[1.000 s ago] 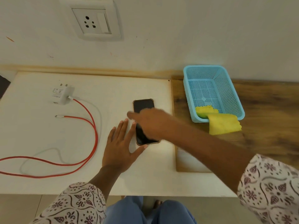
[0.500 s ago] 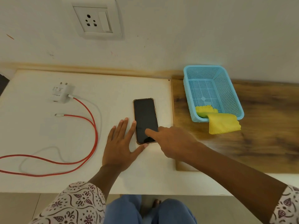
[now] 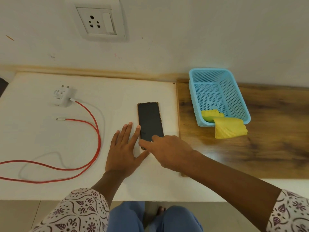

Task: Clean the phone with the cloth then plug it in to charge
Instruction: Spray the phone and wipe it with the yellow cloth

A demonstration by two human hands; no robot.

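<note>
— What does the head camera show on the desk?

— A slim, glossy black phone (image 3: 150,122) lies flat, screen dark, on the smooth white board (image 3: 41,139). Its long axis runs toward the wall. The left hand (image 3: 124,150) rests flat beside it, fingers spread, grasping nothing.

— And the right?

— The right hand (image 3: 168,152), loosely curled and empty, touches the phone's near end with a fingertip. A yellow woven cloth (image 3: 229,128) drapes over the perforated blue plastic basket (image 3: 237,97).

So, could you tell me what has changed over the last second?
The right hand drew back from over the phone to its near end, fingers there. Nothing was picked up. The left hand, the cloth, basket and charger stayed put.
</note>
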